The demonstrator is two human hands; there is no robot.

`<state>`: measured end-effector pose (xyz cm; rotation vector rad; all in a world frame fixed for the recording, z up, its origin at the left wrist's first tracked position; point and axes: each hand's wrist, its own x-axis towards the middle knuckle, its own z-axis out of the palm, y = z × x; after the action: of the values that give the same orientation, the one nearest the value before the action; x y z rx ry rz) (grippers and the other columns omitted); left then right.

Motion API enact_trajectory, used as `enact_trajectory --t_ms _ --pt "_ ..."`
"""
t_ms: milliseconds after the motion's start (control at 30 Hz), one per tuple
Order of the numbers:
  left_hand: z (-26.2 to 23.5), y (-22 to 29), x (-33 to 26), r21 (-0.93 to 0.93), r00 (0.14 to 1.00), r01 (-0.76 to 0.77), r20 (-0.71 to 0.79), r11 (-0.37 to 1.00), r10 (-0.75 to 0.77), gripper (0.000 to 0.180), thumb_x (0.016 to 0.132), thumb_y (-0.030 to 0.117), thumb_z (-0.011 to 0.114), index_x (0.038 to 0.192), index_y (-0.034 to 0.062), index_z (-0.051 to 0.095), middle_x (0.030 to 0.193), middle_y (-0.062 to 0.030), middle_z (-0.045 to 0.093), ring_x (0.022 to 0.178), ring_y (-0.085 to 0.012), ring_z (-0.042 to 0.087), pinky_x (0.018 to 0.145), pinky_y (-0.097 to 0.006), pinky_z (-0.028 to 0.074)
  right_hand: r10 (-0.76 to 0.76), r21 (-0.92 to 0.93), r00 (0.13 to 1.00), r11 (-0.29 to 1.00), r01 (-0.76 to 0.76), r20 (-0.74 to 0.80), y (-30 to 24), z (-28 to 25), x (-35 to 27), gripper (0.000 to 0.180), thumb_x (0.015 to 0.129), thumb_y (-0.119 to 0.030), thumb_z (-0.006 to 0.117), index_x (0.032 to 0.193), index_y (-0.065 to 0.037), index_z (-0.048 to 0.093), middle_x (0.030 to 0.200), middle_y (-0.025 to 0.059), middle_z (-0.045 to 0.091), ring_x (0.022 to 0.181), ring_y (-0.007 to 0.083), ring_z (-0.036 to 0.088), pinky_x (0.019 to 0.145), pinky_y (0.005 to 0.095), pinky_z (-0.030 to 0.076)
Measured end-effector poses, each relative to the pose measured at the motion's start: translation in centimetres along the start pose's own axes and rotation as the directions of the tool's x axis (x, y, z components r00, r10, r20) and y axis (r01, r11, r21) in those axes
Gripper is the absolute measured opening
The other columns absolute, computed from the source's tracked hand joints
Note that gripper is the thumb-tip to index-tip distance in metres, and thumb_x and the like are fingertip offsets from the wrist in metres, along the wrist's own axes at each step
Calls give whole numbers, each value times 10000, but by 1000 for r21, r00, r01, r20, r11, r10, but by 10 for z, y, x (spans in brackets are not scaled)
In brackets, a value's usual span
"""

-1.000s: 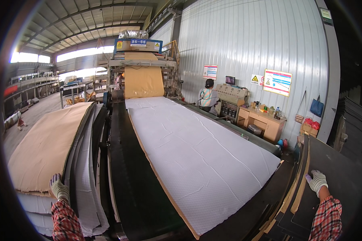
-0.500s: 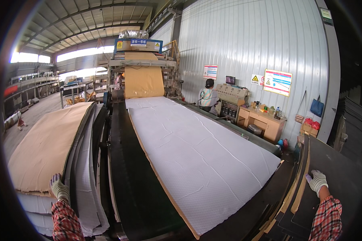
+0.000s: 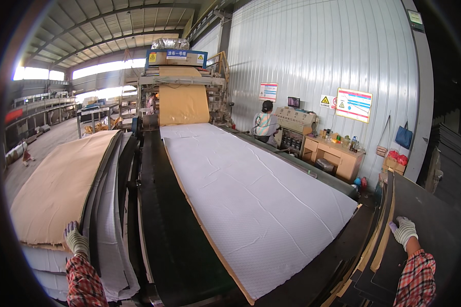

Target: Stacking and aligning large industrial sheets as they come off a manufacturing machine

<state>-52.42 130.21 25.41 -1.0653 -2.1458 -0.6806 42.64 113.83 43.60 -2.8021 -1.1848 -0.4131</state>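
Observation:
My left hand [image 3: 76, 239], in a striped glove with purple fingertips, rests with fingers stretched out at the near corner of a tan sheet [image 3: 56, 194]. That sheet tops a stack whose lower layers [image 3: 110, 230] are white and dark. On the other side my right hand [image 3: 404, 230], gloved alike, lies with fingers apart on a dark flat sheet [image 3: 435, 220] atop another stack. Between the hands, a long white quilted sheet [image 3: 261, 199] with creases and a tan edge lies on a dark conveyor belt [image 3: 174, 240]. Neither hand grips anything.
At the belt's far end stands a large machine [image 3: 176, 53] with a tan web [image 3: 184, 102] hanging from it. Right of the belt, a person [image 3: 263, 123] sits by a control console [image 3: 296, 120]. A wooden desk [image 3: 325, 153] holding bottles stands along the metal wall [image 3: 312, 51].

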Motion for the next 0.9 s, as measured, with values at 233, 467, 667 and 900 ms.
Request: enact_trajectory --t_ms 233,467,667,900 --pt "6 -2 0 -3 1000 -11 -26 1000 11 479 727 273 623 1121 13 543 1175 -167 532 1128 -305 467 1003 -419 311 3 -8 1000 1000 -3 3 1 2 2 543 860 -433 452 1185 -2 510 1242 219 484 1173 331 448 993 384 336" --pt "3 -1 -1 -6 1000 -2 -17 1000 2 485 722 270 625 1123 10 540 1180 -167 530 1131 -307 465 1005 -419 311 11 -4 1000 1000 -11 12 1 1 1 548 860 -438 450 1190 -4 507 1250 218 479 1177 329 445 995 387 331" --pt "3 0 0 -20 1000 0 -21 1000 0 495 711 267 638 1121 7 540 1179 -170 529 1127 -309 467 1006 -417 310 10 -1 1000 1000 -10 9 2 2 2 548 857 -439 453 1188 -5 508 1246 216 483 1175 330 445 993 388 331" --pt "-1 2 0 -20 1000 9 -10 1000 -10 491 708 258 642 1119 7 542 1176 -171 532 1131 -305 465 1010 -419 306 0 -5 1000 1000 0 0 3 4 4 539 861 -438 452 1182 -9 512 1243 215 485 1172 333 446 989 389 333"
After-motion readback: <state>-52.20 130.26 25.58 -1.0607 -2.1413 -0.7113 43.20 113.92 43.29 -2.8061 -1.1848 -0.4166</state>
